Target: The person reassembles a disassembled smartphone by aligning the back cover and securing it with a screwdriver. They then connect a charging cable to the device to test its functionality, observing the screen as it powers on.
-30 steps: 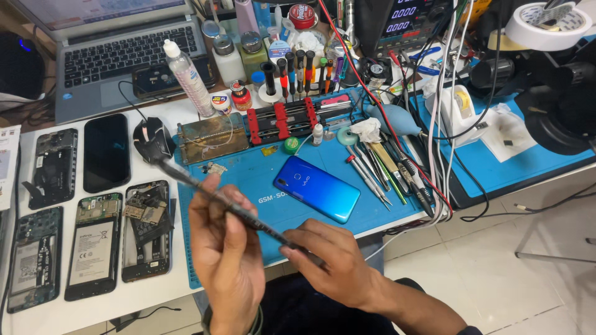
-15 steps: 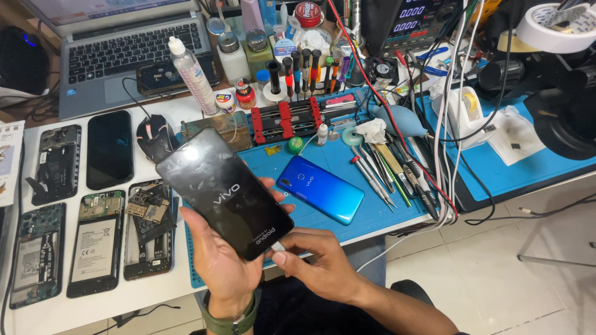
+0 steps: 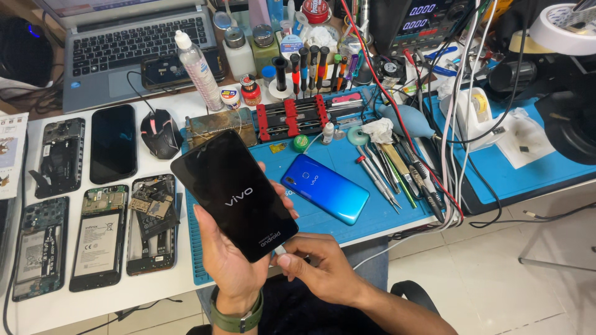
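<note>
Phone (image 3: 234, 195): turned from edge-on to screen-up since a second ago, lit, above the blue mat (image 3: 397, 214). Left hand (image 3: 233, 260): fingers wrapped around it from beneath. Right hand (image 3: 316, 267): fingertips pinch white plug (image 3: 280, 250) at its bottom edge. Blue back cover (image 3: 325, 188): on mat, nearby.

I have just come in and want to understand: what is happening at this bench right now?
A person holds a black smartphone with a lit screen face up in the left hand. The right hand pinches a white cable plug at the phone's bottom edge with its fingers. On the blue work mat just beyond lies a glossy blue phone back cover beside a row of hand tools. Several opened phones lie on the white table to the left.
</note>
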